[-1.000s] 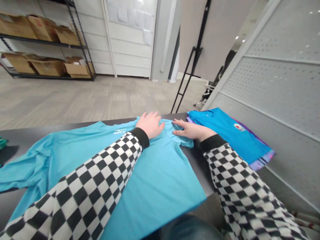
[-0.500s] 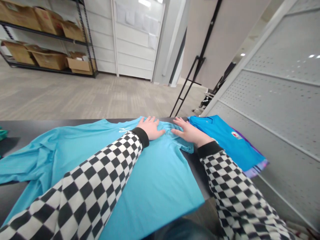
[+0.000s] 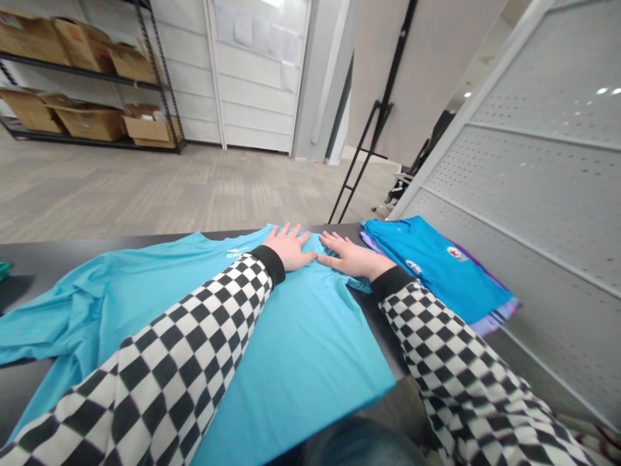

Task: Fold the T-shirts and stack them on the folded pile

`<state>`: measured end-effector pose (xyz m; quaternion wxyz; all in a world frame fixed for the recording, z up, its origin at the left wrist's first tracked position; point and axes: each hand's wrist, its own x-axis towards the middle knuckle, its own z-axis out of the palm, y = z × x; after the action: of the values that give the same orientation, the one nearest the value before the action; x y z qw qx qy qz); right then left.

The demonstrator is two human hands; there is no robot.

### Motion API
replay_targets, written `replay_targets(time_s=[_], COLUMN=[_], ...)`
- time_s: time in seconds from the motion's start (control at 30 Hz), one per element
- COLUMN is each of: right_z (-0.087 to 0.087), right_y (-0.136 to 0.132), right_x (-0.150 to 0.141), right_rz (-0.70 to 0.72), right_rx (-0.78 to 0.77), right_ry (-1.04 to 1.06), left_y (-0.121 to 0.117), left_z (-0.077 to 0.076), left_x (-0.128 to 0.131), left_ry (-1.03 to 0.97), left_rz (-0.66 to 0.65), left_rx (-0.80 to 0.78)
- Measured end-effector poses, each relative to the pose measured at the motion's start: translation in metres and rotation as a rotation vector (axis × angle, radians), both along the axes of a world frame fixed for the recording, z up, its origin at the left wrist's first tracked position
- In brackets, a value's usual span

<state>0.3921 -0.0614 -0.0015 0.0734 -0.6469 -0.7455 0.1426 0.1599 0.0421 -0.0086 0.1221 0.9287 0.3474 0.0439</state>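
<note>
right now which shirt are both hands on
The light blue shirt spread out on the table, under the left hand and right hand; the darker blue folded shirt to its right is not under them.

I'm spreading my left hand point(image 3: 290, 248) and right hand point(image 3: 353, 256) flat, palms down, just beside each other, my left arm point(image 3: 184, 330) and right arm point(image 3: 451, 362) reaching forward.

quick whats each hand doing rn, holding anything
left hand: open, palm down on the light blue t-shirt, holding nothing
right hand: open, palm down at the shirt's upper edge, holding nothing
</note>
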Motion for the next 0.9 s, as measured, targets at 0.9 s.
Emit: replay_targets(time_s=[0.9], right_z=[-0.003], right_y=[0.003], right_x=[-0.022], right_rz=[0.010], right_rx=[-0.007], right_ry=[-0.084], left_y=[-0.003], left_z=[0.007], left_x=[0.001], left_ry=[0.018], left_rz=[-0.028], left_rx=[0.027])
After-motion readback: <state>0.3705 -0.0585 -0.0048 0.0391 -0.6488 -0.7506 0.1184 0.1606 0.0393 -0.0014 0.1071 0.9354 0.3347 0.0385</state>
